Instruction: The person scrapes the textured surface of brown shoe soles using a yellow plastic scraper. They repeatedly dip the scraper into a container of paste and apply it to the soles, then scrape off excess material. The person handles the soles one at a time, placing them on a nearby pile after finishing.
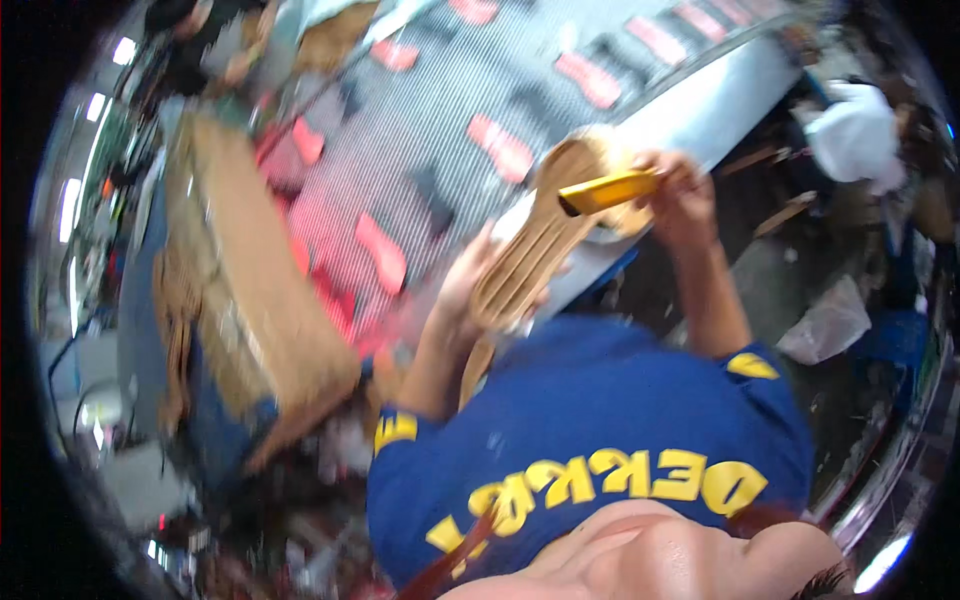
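My left hand (470, 275) grips a tan shoe sole (537, 240) from its left side, in front of my chest. Long grooves run along the sole's near part, and its far end is rounded. In my right hand (682, 195) is a flat yellow tool (612, 191) with a dark tip, pinched by its right end. The tip points left over the sole; whether it touches cannot be made out. Beyond the sole, partly covered by my right hand and the tool, is a pale tan rounded thing (603, 150) of unclear kind.
A ribbed belt (440, 130) carries several pink sole-shaped pieces (380, 252), with a pale metal edge (715, 105) along its near side. A large cardboard box (255, 270) stands at the left. At the right are a white bundle (855, 135) and a clear plastic bag (828, 322).
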Action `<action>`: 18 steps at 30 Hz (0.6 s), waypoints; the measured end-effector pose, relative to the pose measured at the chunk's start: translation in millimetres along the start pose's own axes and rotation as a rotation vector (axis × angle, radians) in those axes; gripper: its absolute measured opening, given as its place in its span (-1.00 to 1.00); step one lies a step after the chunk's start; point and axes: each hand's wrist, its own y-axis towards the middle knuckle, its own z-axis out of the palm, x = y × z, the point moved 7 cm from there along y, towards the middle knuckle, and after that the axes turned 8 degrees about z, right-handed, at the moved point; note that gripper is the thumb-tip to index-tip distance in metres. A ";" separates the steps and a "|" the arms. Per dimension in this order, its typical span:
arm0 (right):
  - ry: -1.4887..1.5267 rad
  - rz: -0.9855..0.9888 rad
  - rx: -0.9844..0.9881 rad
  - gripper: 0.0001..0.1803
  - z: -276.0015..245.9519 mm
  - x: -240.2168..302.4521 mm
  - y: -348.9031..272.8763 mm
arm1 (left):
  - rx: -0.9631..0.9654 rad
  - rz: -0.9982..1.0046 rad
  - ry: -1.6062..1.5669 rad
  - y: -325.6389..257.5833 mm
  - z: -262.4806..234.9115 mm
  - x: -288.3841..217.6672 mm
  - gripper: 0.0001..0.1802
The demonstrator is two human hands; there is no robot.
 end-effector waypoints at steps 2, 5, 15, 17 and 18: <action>0.043 -0.049 -0.357 -0.77 -60.7 -11.5 -15.1 | -0.102 0.101 -0.121 -5.2 -27.4 -5.6 -0.32; -0.036 0.043 -0.531 -0.78 -112.2 -64.0 -30.6 | -0.009 0.352 -0.438 -19.3 -46.2 -22.5 -0.40; -1.512 -0.155 -0.231 -0.75 -95.5 -147.8 -85.8 | -0.161 1.054 0.243 -63.9 -97.8 -38.6 -0.50; -1.679 -0.269 -0.119 -0.80 -88.8 -173.2 -77.6 | -0.200 1.164 0.326 -77.9 -92.9 -32.1 -0.46; -1.785 -0.349 -0.183 -0.83 -95.3 -170.7 -79.3 | -0.185 1.162 0.373 -66.3 -96.6 -30.2 -0.44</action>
